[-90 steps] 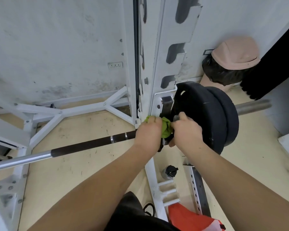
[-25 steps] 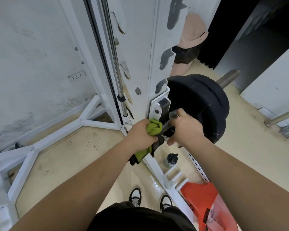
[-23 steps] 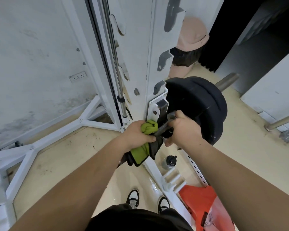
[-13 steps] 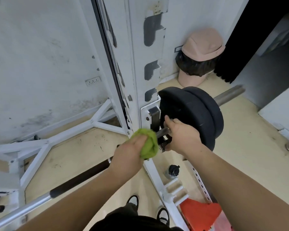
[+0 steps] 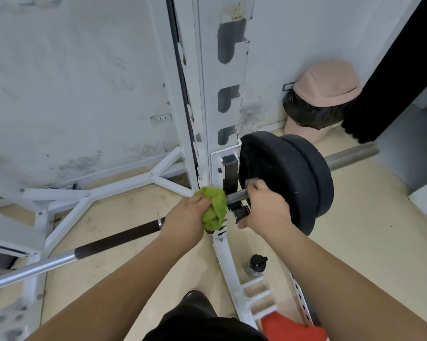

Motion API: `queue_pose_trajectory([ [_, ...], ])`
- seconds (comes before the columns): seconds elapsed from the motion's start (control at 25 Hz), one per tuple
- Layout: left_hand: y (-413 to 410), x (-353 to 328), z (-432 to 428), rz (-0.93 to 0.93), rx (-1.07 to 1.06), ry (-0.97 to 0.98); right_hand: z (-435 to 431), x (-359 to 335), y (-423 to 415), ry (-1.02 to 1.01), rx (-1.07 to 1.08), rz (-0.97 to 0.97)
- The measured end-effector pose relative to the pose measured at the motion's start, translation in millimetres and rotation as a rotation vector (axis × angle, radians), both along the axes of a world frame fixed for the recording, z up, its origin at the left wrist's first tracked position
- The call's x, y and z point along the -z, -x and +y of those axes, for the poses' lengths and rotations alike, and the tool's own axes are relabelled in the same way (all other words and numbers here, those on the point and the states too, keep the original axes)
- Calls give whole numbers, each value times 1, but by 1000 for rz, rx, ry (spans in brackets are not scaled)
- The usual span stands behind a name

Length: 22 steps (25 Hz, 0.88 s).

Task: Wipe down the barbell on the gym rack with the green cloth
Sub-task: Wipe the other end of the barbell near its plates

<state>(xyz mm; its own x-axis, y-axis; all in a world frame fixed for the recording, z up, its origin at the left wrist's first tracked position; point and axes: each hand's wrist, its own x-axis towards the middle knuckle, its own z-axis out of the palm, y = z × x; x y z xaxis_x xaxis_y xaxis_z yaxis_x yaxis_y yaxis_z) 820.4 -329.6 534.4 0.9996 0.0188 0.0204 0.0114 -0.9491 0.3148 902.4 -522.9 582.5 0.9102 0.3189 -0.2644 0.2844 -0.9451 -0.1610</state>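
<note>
The bunched green cloth (image 5: 213, 207) is gripped by the left hand (image 5: 185, 217) against the long steel barbell (image 5: 114, 238), which rests on the white gym rack (image 5: 222, 94). The bar is clasped by the right hand (image 5: 264, 207) beside the black weight plates (image 5: 281, 178). Most of the shaft is judged unwiped.

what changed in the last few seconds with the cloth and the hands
The left hand has gathered the green cloth: a second ago a tail hung below the fist, now it is a tight ball pressed on the bar beside the rack post. The right hand still grips the bar next to the black plates; bar and plates have not shifted.
</note>
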Motion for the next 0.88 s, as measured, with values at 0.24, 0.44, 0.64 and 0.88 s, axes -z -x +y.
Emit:
queue_pose_trajectory([
  [0.24,-22,-1,-32,62,18,-1,10,4,-7,188,-124,-84],
  [0.44,47,7,34,30,-206,-58,15,3,-8,278,-172,-65],
  [0.64,12,2,-37,35,-159,-66,9,-1,-9,214,-159,-74],
  [0.88,29,10,1,-1,-111,-75,9,-1,-10,263,-201,-118],
])
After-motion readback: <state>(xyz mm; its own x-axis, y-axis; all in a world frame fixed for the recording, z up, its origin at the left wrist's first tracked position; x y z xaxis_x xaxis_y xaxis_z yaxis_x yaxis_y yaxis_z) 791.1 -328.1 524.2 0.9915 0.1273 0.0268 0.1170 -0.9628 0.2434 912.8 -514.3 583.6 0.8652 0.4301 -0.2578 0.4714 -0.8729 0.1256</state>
